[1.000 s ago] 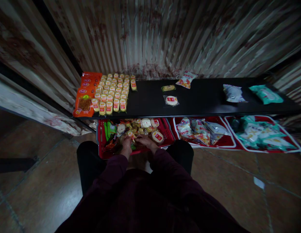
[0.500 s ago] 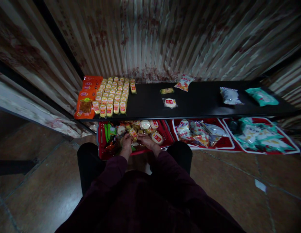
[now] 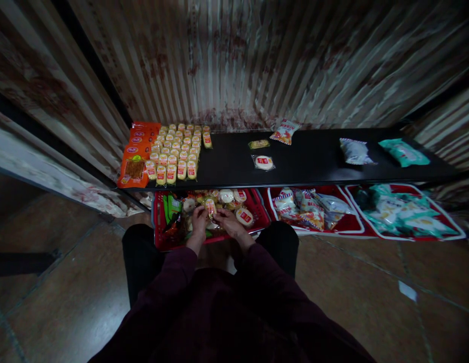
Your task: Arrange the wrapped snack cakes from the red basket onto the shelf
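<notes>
Over the left red basket (image 3: 260, 212), I hold a small yellow wrapped snack cake (image 3: 210, 206) upright between my hands. My left hand (image 3: 198, 223) grips its left side with the fingertips. The fingers of my right hand (image 3: 230, 222) close on its lower right side. Beneath and around my hands, the basket holds more wrapped cakes, among them a round white one (image 3: 244, 217), and a green packet (image 3: 172, 207). On the shelf above, many similar yellow cakes (image 3: 173, 154) stand in close rows beside an orange snack bag (image 3: 135, 156).
The black shelf (image 3: 310, 161) also bears a flat yellow packet (image 3: 259, 144), a round white packet (image 3: 264, 162), a red-and-white bag (image 3: 285, 131), a silvery bag (image 3: 356, 152) and a teal bag (image 3: 404, 153). Further red baskets (image 3: 358, 229) with snack bags stand below, to the right.
The yellow cake has been raised and turned more upright between my fingers, its label now facing me. The view has shifted slightly; the shelf goods look unchanged.
</notes>
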`<state>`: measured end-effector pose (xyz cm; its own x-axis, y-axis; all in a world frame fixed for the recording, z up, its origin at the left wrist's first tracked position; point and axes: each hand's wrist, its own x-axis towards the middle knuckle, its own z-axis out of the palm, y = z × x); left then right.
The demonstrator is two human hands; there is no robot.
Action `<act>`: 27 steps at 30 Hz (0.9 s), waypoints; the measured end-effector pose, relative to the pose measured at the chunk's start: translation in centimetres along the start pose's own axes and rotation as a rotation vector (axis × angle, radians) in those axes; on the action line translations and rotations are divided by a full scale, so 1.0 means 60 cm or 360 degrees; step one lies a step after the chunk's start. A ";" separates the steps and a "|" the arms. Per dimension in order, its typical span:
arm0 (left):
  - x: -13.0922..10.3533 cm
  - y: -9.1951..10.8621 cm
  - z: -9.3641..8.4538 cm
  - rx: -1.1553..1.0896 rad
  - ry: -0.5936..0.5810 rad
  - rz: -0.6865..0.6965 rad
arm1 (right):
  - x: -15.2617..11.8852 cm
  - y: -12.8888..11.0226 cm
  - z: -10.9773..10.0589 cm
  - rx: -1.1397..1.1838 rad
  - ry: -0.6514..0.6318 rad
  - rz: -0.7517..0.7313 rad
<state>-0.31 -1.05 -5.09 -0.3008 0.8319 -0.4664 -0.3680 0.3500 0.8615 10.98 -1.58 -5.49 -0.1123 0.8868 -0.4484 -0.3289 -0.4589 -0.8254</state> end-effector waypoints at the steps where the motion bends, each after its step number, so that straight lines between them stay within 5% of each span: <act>1: -0.003 0.003 0.001 -0.0004 -0.0026 0.0047 | -0.002 -0.002 0.002 -0.0005 0.0010 -0.0035; 13: -0.029 0.045 0.021 0.0159 -0.0074 0.0330 | -0.036 -0.041 0.022 0.0027 0.0067 -0.0210; 27: -0.029 0.048 0.038 0.0377 -0.0245 0.0697 | -0.028 -0.048 0.023 0.0012 0.0273 -0.0506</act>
<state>1.15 -0.48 -1.33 -0.2427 0.9696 -0.0326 -0.0219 0.0281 0.9994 10.83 -1.68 -1.86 0.1554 0.9628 -0.2212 -0.3292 -0.1607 -0.9305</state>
